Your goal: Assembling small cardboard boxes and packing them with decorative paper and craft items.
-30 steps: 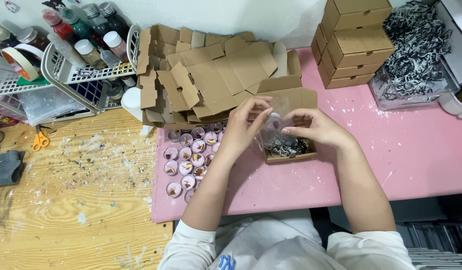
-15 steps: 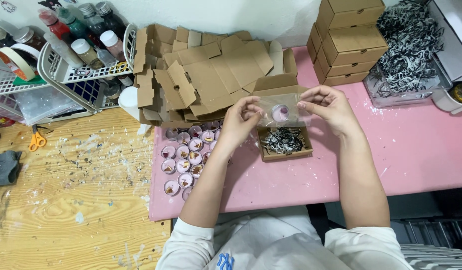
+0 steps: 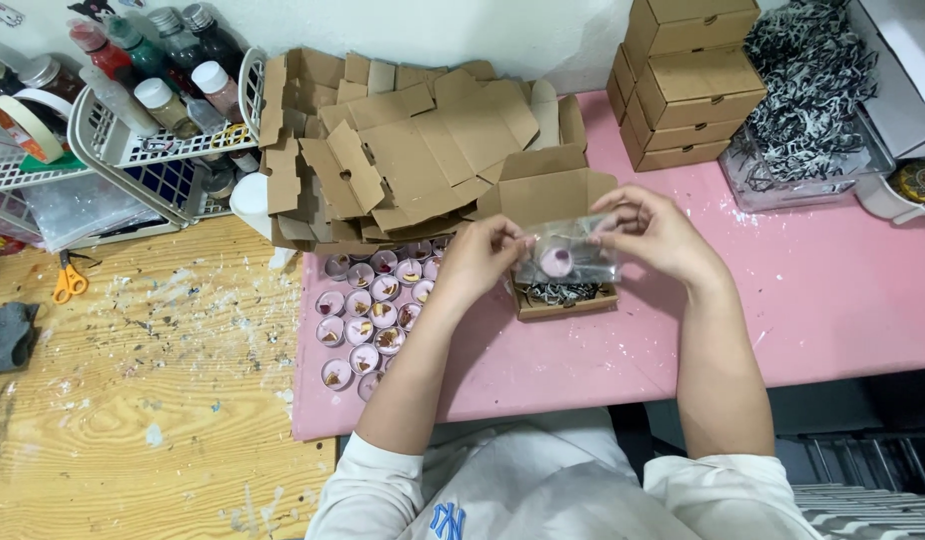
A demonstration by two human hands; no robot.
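The left hand point(image 3: 483, 255) and right hand point(image 3: 658, 232) pinch the two ends of a clear plastic bag point(image 3: 568, 262) with a small pink round candle inside, held just above the open cardboard box point(image 3: 565, 300). A loose pinch could probably let the slick bag slip and drop crookedly onto the black-and-white shredded paper point(image 3: 561, 292) that fills the box. Beside it, small tealight cups point(image 3: 368, 315) stand clustered on the pink mat point(image 3: 843, 290).
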